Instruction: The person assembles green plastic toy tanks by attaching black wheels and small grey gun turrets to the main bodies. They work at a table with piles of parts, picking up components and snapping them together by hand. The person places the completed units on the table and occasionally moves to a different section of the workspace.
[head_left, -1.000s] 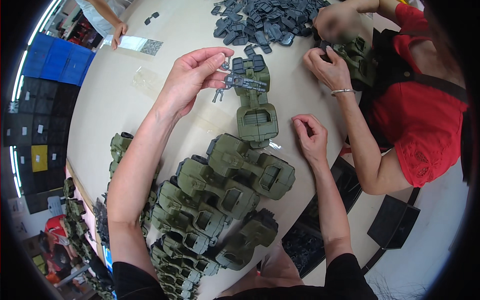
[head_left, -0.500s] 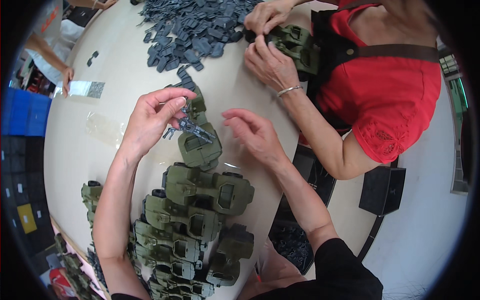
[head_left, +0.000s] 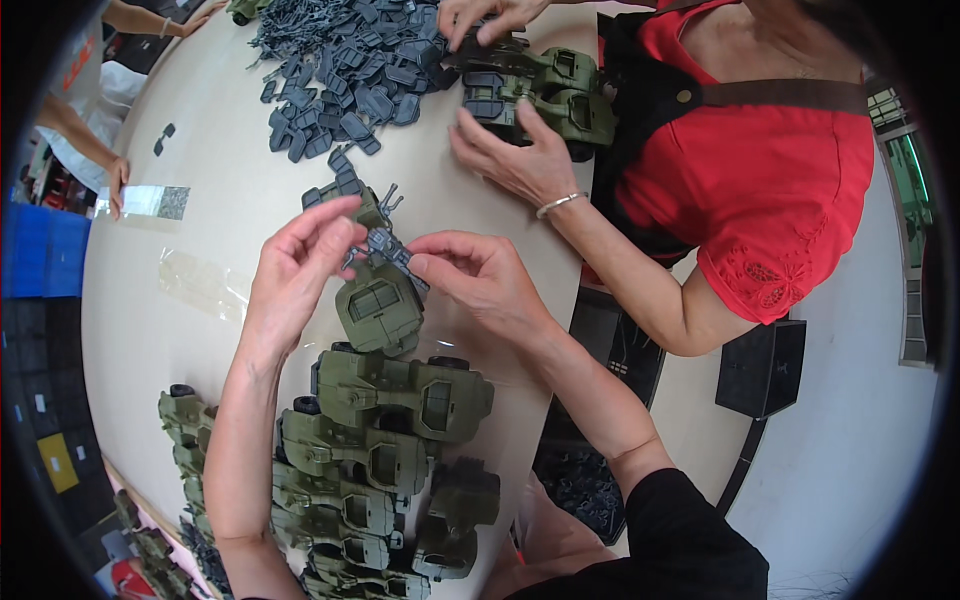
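Observation:
A small grey toy figure (head_left: 384,246), jointed with thin limbs, is pinched between the thumb and fingers of my right hand (head_left: 490,280). My left hand (head_left: 295,270) is close beside the figure's other side, thumb and forefinger apart; whether another finger touches it I cannot tell. Directly under the figure an olive-green toy vehicle (head_left: 380,312) lies on the table, its far end bearing grey parts and partly covered by my hands and the figure. Several more green toy vehicles (head_left: 400,390) are lined up between my forearms, nearest my body.
A heap of grey plastic parts (head_left: 350,80) covers the table's (head_left: 225,225) far side. A co-worker in red at the right handles green vehicles (head_left: 575,110). Another person's hand (head_left: 118,185) rests at the left edge. A dark bin of parts (head_left: 580,490) sits below the right edge.
My right hand has moved left and taken hold of the grey figure, which has turned. My left thumb and forefinger have parted. The co-worker's hands have shifted apart around the vehicles.

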